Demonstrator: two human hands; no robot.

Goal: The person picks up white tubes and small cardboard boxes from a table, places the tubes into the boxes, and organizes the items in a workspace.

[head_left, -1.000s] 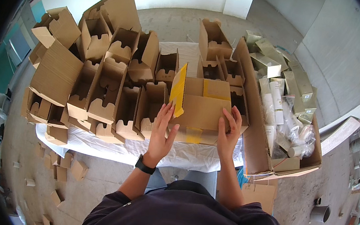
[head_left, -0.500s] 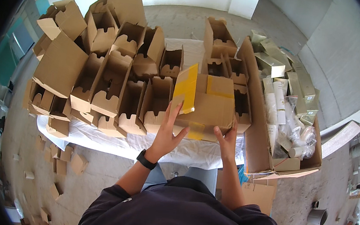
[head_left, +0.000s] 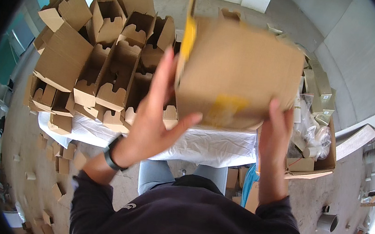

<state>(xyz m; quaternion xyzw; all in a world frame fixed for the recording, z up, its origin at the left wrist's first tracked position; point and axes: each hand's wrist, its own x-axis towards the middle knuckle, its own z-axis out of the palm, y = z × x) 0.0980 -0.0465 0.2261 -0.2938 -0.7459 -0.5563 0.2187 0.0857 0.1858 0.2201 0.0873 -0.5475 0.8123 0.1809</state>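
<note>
A brown cardboard box (head_left: 242, 70) is up off the table, close to the camera and slightly blurred. Yellow tape (head_left: 225, 108) crosses its near lower edge, and a flap edged with yellow tape (head_left: 188, 37) stands up at its left. My left hand (head_left: 150, 122) steadies the left side, thumb stretched toward the lower left corner and fingers along the side. Around the lower right corner my right hand (head_left: 277, 133) is closed, its thumb on the near face and its other fingers mostly hidden. The box's far side and contents are out of sight.
Several open cardboard boxes (head_left: 116, 75) crowd the table's left, over a white cloth (head_left: 207, 148). At right, a large carton (head_left: 309, 173) holds gold-coloured packs (head_left: 317, 82) and clear plastic bags (head_left: 316, 135). Small cardboard pieces (head_left: 62, 165) and a grey cylinder (head_left: 327, 223) lie on the floor.
The taped box has been lifted from among the open boxes toward the camera, and it looks larger. Both hands have risen with it; its flap now stands more upright.
</note>
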